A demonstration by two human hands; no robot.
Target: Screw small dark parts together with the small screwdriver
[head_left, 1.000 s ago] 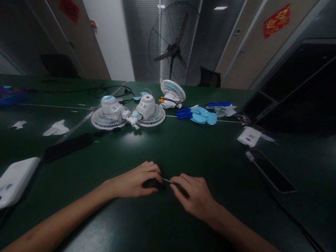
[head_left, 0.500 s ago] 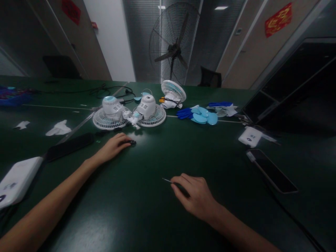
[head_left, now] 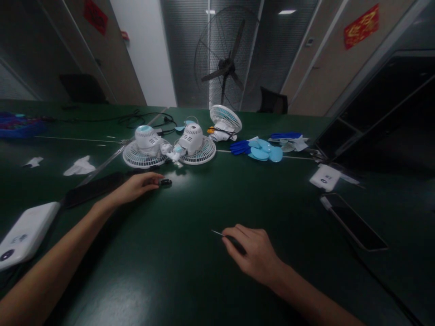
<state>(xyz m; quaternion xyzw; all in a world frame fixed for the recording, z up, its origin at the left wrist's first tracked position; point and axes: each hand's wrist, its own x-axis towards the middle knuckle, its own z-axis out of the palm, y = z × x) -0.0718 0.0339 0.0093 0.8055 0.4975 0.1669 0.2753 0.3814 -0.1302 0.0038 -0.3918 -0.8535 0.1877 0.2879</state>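
Observation:
My left hand is closed at the fingertips on a small black part, low over the green table or on it; its exact kind is too small to make out. Beyond that hand two white fan heads lie grille-down, side by side. In my right hand is a screwdriver with a dark handle, its thin metal shaft pointing left, above the near middle of the table. The fingers wrap round the handle and hide part of it.
A third small fan stands behind, near light-blue fan blades and blue gloves. On the right lie a phone and a white power bank. Another white device and a long black object are at left.
My left hand has drawn back a little to the left, and the small black part has shifted with it, showing more. My right hand with the screwdriver has stayed almost still.

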